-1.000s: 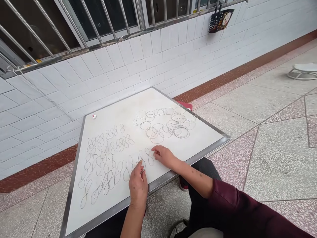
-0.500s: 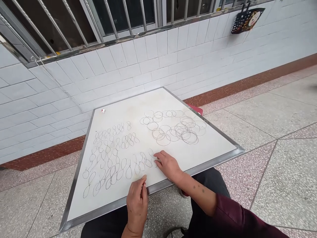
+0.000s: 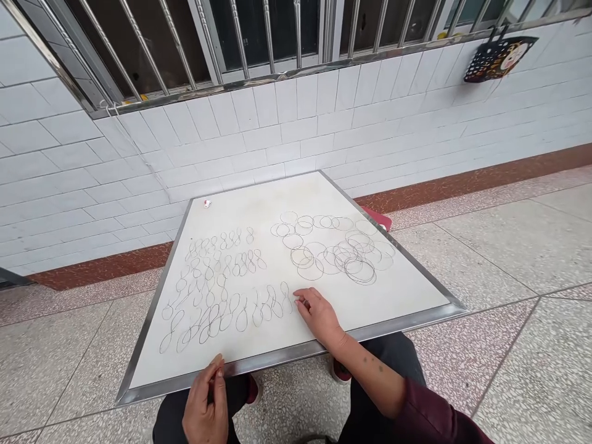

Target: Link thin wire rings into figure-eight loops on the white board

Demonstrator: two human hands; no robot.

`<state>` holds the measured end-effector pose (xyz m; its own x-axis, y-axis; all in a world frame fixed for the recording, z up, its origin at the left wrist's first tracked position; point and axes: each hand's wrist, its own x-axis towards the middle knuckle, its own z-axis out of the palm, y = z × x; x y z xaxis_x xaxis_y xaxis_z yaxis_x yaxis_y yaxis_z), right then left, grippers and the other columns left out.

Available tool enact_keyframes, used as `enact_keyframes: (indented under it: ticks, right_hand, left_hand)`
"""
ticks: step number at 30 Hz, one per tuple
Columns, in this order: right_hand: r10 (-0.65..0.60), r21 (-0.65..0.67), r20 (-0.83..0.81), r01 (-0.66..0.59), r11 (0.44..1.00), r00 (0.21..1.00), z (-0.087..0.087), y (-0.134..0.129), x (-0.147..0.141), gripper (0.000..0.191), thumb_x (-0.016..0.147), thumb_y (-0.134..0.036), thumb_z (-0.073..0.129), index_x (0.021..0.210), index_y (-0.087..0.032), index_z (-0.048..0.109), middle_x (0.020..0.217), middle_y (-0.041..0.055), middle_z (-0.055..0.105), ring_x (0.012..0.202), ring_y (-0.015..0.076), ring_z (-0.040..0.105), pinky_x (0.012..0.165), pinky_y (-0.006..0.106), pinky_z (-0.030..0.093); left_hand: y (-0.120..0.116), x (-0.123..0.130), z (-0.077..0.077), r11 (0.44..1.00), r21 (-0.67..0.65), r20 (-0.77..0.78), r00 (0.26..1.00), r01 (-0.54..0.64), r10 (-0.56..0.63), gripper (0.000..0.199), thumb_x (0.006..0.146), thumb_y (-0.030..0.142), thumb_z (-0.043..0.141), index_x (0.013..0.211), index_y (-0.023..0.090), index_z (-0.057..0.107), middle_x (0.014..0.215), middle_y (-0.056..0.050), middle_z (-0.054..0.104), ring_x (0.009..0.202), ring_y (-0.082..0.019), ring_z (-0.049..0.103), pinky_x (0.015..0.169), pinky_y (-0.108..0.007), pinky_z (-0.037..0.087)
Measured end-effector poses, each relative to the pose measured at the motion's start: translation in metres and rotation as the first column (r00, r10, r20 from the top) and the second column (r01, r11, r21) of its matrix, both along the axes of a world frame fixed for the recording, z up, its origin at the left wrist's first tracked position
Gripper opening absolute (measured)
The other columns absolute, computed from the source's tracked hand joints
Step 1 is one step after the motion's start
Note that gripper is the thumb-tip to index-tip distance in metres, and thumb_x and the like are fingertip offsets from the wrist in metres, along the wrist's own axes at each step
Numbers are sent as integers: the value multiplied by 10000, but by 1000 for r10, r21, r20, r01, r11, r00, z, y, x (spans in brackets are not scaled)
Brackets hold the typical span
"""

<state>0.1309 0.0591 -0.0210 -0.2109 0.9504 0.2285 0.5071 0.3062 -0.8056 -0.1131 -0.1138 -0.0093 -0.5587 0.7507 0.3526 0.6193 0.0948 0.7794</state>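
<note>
Thin dark wire-like loops twisted into figure eights (image 3: pixel 241 313) lie in rows on the left half of a white metal-edged tabletop (image 3: pixel 259 200). Plain round loops (image 3: pixel 359 270) of the same thin strand overlap on the right half. My right hand (image 3: pixel 319 316) rests low over the tabletop, fingers stretched out and thumb slightly apart, beside the rightmost figure eight. Nothing shows in it. At the front edge, my left hand (image 3: pixel 207 401) has its fingers curled and thumb pressed toward the index finger; anything between them is too small to see.
Behind the table stands a white tiled wall (image 3: pixel 259 139) with a barred window (image 3: pixel 266 37). A dark patterned basket (image 3: pixel 499 58) hangs from the bars. A small white and red object (image 3: pixel 208 203) lies at the far left corner. Something red (image 3: pixel 378 218) shows past the right edge.
My left hand has drawn back toward the lower left, from the loops to the table's front edge. My right hand stays near the last figure eight. The view has shifted left.
</note>
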Motion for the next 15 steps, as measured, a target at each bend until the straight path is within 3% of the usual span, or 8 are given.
enact_keyframes:
  ticks: [6, 9, 12, 15]
  right_hand:
    - [-6, 30, 56, 4, 1000, 998, 0, -1, -4, 150, 928, -242, 506, 1022, -207, 618, 910, 42, 625, 755, 184, 622, 757, 337, 502]
    - [-21, 40, 126, 16, 999, 992, 2, -3, -7, 114, 925, -267, 538, 977, -201, 615, 898, 31, 625, 767, 183, 627, 711, 312, 485]
    - [-21, 46, 193, 12, 999, 981, 4, -4, -10, 109, 921, -298, 570, 949, -203, 614, 883, 19, 624, 763, 177, 624, 681, 289, 462]
    - [-44, 48, 242, 33, 998, 969, 6, -4, -15, 115, 917, -321, 590, 939, -211, 616, 882, 12, 631, 772, 170, 620, 663, 269, 434]
  left_hand:
    - [-29, -41, -38, 994, 8, -67, 992, -109, 110, 346, 839, 455, 592, 1083, 234, 697, 997, -70, 748, 890, -274, 703, 830, -389, 557]
    - [-37, -49, -52, 994, -25, -89, 991, -104, 101, 382, 842, 499, 565, 1077, 230, 704, 947, -64, 752, 815, -258, 712, 763, -378, 575]
    - [-38, -45, -53, 998, -40, -96, 994, -49, 45, 368, 840, 510, 562, 1010, 227, 724, 956, -79, 754, 818, -263, 719, 714, -369, 582]
    - [-32, -35, -45, 999, -44, -76, 997, 11, -14, 358, 849, 493, 558, 1011, 225, 732, 980, -88, 756, 835, -269, 723, 696, -368, 586]
